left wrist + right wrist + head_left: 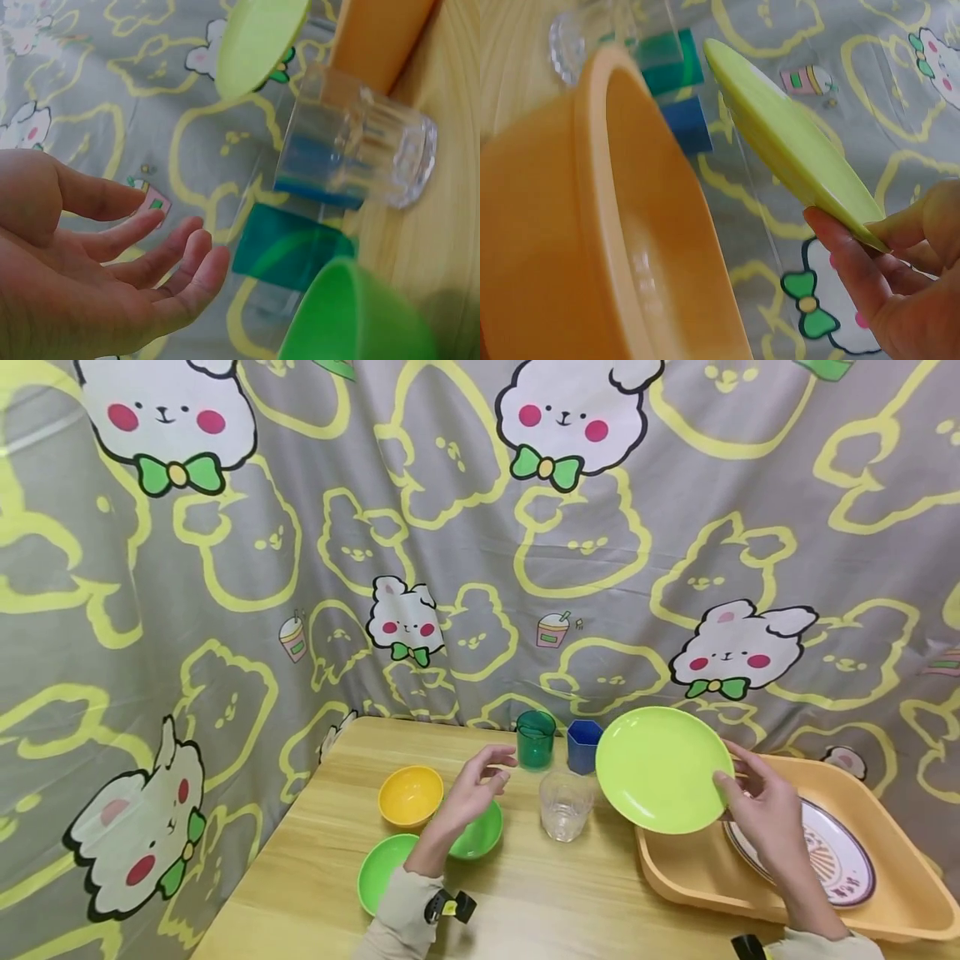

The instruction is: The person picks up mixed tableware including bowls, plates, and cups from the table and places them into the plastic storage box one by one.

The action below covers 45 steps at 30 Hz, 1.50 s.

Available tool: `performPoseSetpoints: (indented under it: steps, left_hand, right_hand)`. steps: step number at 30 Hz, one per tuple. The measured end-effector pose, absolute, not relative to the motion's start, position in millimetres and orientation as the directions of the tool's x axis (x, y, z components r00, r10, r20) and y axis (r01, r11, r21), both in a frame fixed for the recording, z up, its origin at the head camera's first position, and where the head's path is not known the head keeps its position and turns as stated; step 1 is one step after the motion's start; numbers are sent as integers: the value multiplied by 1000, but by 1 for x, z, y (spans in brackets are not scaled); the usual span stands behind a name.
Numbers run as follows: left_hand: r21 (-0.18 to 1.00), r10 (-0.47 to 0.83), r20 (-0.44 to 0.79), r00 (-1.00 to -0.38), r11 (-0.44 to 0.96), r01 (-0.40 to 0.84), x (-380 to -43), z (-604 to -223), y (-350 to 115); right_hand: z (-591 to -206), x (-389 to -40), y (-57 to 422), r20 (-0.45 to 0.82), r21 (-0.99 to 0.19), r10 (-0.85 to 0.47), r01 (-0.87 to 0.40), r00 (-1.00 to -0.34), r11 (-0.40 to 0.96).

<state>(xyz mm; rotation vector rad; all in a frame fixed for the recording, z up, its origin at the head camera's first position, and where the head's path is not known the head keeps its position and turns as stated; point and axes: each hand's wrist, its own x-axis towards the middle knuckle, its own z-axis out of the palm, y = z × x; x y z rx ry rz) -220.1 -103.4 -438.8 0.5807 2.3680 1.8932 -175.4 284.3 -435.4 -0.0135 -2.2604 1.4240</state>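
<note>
A lime-green plate is tilted in the air over the left end of the orange basin. My right hand pinches its right edge, thumb on the upper face and fingers beneath, as the right wrist view also shows for the plate. My left hand hovers above a green bowl, its fingers loosely bent and holding nothing. In the left wrist view that hand is apart from the clear glass and the teal cup.
A yellow bowl and another green bowl sit at the table's left. The teal cup, a blue cup and the clear glass stand mid-table. Inside the basin lies a white patterned plate. A printed curtain hangs behind.
</note>
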Motion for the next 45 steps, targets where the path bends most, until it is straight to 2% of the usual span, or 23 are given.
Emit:
performPoseSetpoints:
  steps: [5,14,26,32,45]
  left_hand:
    - [937,315,162,-935,248,246,-221,-435,-118]
    - [902,272,171,-947,343,261,-226,-429,-146]
    - [842,210,199,-957,463,277,-236,-429,-178]
    - [802,216,202,-955,523,288,-237,-434,-192]
    - [724,215,197,-957,626,290,-242,-441,-228]
  right_hand:
    - [-434,-169,307,373,-829,287,-178,-882,531]
    - [-433,-162,349,400,-736,268,-133,-876,664]
    - [-430,-154,385,319,-577,297,64,-900,814]
    - [-434,-153,398,269,-557,331,134,-904,820]
    - [-450,-150,423,245,-506,320,161,-915,847]
